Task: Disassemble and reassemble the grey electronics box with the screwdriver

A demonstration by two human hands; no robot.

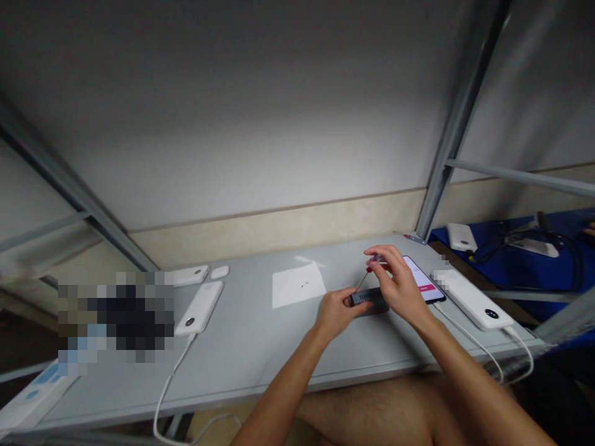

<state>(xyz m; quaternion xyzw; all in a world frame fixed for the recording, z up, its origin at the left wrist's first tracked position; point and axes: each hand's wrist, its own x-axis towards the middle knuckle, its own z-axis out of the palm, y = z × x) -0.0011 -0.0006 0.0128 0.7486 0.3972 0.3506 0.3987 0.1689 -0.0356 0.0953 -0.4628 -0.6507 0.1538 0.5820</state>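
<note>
My left hand (338, 311) grips the left end of a dark grey box-shaped device with a row of vent slots (372, 298), which rests on the table. Between the fingertips of my right hand (393, 279) is a screwdriver (363, 282) with a reddish, partly clear handle. Its thin shaft slants down to the device's far left edge; whether the tip sits in a screw I cannot tell. To the left of the device lies a white sheet of paper (292, 290) bearing a few small dark specks, maybe screws. A lit phone (421, 285) lies just right of my right hand.
On the grey table (242, 359), a white power bank (201, 308) with a cable stands left, another power bank (474, 300) right. A pen (413, 238) lies at the back right corner. Metal posts (441, 167) rise at both ends. Blue fabric (520, 248) with cables lies beyond.
</note>
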